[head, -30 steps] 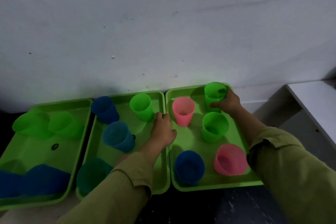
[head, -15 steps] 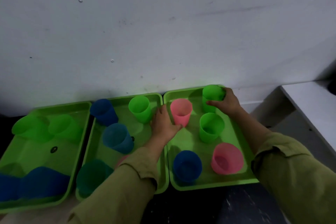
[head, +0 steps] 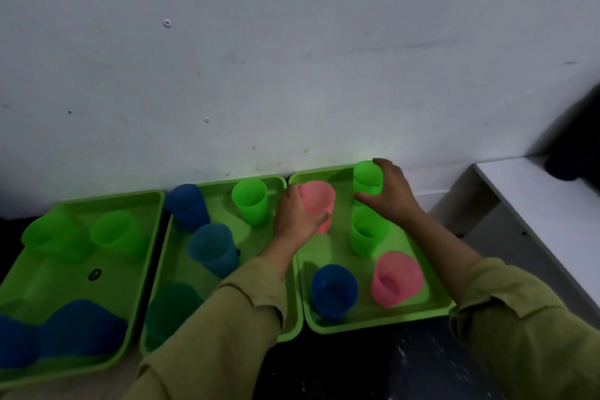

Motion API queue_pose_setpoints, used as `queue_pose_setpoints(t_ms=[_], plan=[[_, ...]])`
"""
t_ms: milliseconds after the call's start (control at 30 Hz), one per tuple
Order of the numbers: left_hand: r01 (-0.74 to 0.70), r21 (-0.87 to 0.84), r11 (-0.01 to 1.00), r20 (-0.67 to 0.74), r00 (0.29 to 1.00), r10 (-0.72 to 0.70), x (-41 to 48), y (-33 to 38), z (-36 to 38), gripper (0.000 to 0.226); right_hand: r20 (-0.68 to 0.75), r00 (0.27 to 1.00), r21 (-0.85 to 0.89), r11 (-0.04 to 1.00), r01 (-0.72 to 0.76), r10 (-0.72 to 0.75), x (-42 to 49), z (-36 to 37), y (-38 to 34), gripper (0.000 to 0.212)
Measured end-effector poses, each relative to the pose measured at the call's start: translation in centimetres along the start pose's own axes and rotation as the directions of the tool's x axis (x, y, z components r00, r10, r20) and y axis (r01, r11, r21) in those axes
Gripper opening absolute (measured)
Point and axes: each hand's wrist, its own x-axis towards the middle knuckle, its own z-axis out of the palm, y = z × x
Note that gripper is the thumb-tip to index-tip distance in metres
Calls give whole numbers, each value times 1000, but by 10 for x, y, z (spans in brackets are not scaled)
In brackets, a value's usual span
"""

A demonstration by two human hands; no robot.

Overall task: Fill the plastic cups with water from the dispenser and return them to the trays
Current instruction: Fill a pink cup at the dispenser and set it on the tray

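Both hands are on the right tray [head: 373, 323], which stands against the wall, each taking one cup from its far row; I judge that two cups are picked together to save a walk to the dispenser, which is not in view. The left hand [head: 297, 217] holds the far pink cup [head: 319, 201], at about 11 o'clock on the tray, with its fingers curled round the left side and the thumb across the front. The right hand [head: 389, 195] grips the far green cup [head: 367, 177], at about 1 o'clock, with the fingers over the back and the thumb low on the near side. Both cups are upright, and I cannot tell if their bases have left the tray. The middle green cup [head: 367, 234], the blue cup [head: 334, 291] at 7 o'clock and the near pink cup [head: 396, 279] at 5 o'clock stand untouched. The light is dim, so it is hard to say whether any cup holds water. The left sleeve covers part of the middle tray [head: 207, 187], and the left tray [head: 97, 199] is blurred and cut by the edge of the picture. A dark shape [head: 578, 146] at 3 o'clock cannot be identified.
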Motion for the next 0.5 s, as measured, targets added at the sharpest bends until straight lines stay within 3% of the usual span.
queue_pose_setpoints(t_ms=[233, 367, 500], plan=[[-113, -183, 977, -133, 987, 89, -26, 7, -59, 73, 70, 991, 87, 990, 109, -115, -37, 12, -62, 64], [-197, -256, 947, -160, 974, 159, -54, -3, -105, 72, 188, 976, 219, 973, 70, -112, -72, 30, -106, 71], [-223, -325, 919, -120, 974, 194, -84, -25, -152, 72, 209, 971, 334, 942, 43, -118, -109, 51, -154, 74]])
